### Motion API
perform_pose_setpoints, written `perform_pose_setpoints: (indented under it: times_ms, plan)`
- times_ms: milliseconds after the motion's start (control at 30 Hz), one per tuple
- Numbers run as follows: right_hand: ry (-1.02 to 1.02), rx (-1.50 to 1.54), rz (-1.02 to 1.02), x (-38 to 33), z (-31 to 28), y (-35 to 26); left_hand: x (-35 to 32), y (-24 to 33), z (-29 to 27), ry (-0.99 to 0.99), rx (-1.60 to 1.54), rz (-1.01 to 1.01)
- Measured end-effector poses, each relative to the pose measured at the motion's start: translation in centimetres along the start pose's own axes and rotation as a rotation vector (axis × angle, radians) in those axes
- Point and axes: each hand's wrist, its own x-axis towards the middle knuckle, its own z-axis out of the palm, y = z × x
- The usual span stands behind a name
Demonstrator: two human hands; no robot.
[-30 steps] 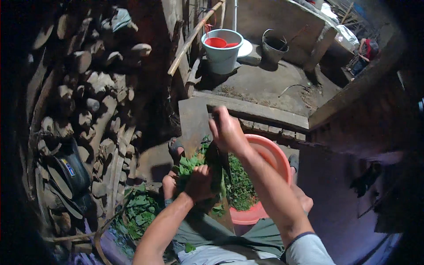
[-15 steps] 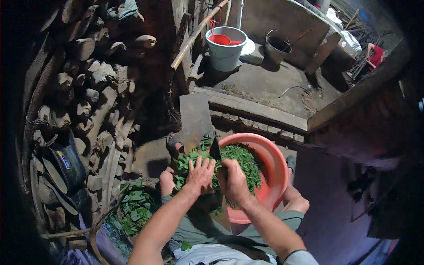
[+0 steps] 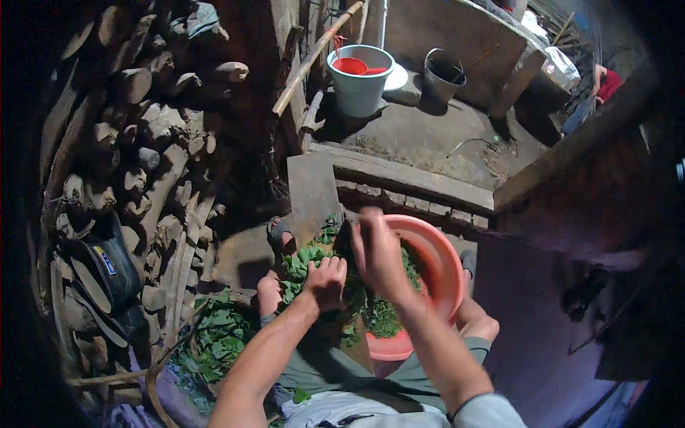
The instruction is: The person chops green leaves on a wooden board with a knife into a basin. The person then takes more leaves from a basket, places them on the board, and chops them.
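Left of all fingers, loose leaves (image 3: 222, 334) are heaped. Under the left hand (image 3: 326, 282), green leaves (image 3: 302, 265) are pinned to the board (image 3: 312, 187), fingers curled and clamped on them. Just beside, the right hand (image 3: 378, 251) is held, fingers curled in; whether anything is gripped cannot be told. Right of these fingers, chopped greens (image 3: 387, 319) are caught in a pink basin (image 3: 448, 265).

Patchy light falls on stacked firewood (image 3: 135, 86) at left and a grey floor (image 3: 414, 135) beyond a wooden beam (image 3: 414, 178).
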Motion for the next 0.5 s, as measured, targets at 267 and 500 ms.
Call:
perform_pose_setpoints:
  times_ms: [267, 500]
  plan:
    - [-0.193, -0.053, 0.098, 2.0, -0.4, 0.1, -2.0, 0.7, -0.5, 0.186, 0.044, 0.050]
    - [-0.401, -0.049, 0.452, 12.4, -0.9, 2.5, -0.3, 2.3, -2.6, 0.005, -0.190, 0.075]
